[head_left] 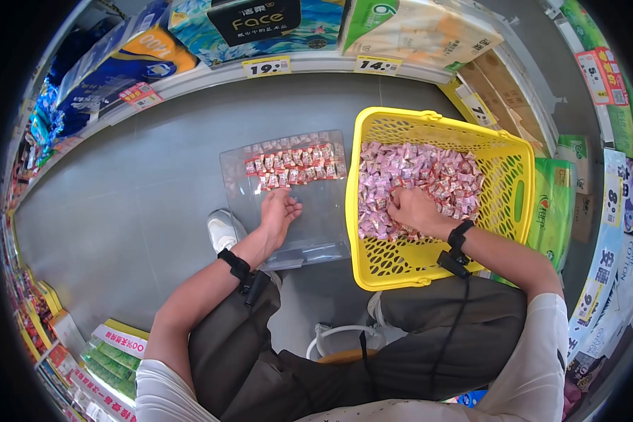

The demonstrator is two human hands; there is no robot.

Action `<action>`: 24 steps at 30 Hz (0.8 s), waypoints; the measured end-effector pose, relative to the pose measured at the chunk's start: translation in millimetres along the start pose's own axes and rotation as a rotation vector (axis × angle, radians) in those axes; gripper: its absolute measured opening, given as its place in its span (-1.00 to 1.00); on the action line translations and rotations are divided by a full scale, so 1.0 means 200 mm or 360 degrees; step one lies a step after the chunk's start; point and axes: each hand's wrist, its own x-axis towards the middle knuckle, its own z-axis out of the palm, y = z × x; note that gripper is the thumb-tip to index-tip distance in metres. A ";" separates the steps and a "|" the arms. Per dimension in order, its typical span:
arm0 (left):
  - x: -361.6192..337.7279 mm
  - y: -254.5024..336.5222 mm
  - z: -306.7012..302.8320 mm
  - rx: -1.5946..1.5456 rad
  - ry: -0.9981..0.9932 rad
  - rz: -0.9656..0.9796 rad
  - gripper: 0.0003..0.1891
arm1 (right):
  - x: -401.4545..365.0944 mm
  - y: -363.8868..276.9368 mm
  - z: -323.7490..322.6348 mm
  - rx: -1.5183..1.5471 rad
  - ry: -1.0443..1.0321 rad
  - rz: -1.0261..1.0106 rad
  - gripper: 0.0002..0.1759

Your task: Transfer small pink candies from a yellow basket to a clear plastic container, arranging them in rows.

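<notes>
Head view, store aisle. The right hand (409, 207) is sunk in a heap of wrapped candies (429, 172) that fills a yellow basket (373, 267) on the floor (155, 197). Its fingers (395, 199) are curled shut into the heap, apparently around a few pieces, though the catch itself is hidden. The left hand (278, 211) lies palm down inside a clear tray (316, 232) just beside the basket. Its fingers (290, 205) are loosely bent with nothing visible in them, and they lie just short of the neat rows (295, 165) already laid along the tray's far side.

Handling, by judgement: each candy is small and very light, with a slick, crinkly wrapper, so loose pieces are likely to slide off one another and slip from a slack grip. A closed handful suits the heap. A single piece is best pinched across its firm middle, not by the twisted ends. The tray looks thin and stiff — light enough to shift if pushed.
</notes>
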 end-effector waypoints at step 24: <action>-0.28 0.21 0.23 -0.0306 -0.1345 -0.0192 -0.81 | -0.18 -0.60 -0.28 0.1124 0.0510 -0.0971 -0.79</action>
